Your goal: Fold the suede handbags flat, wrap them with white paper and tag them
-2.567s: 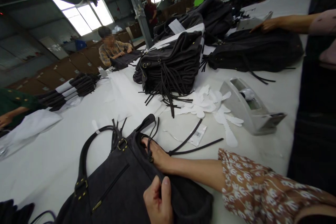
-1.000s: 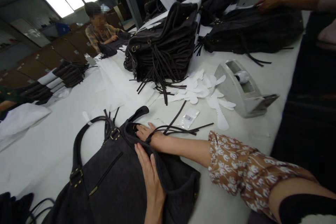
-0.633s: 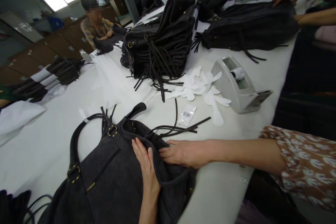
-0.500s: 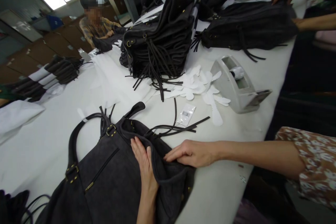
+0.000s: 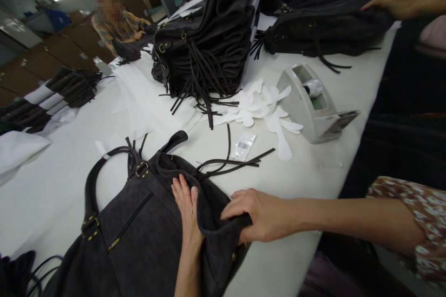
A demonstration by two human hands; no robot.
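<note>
Left hand (image 5: 189, 213) lies flat on the bag (image 5: 146, 241), fingers loose; right hand (image 5: 259, 216) pinches the rim (image 5: 214, 233) just beside them. Light, steady palm pressure probably stops slipping.

Right hand (image 5: 261, 216) now around bag rim (image 5: 218, 232)

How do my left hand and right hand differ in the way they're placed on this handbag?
Your left hand lies nearly flat on the upper face of the dark gray handbag, while your right hand curls around the rim of its open mouth. The right arm shows a brown patterned sleeve; the left forearm in view is bare. Both hands touch the same bag.
</note>
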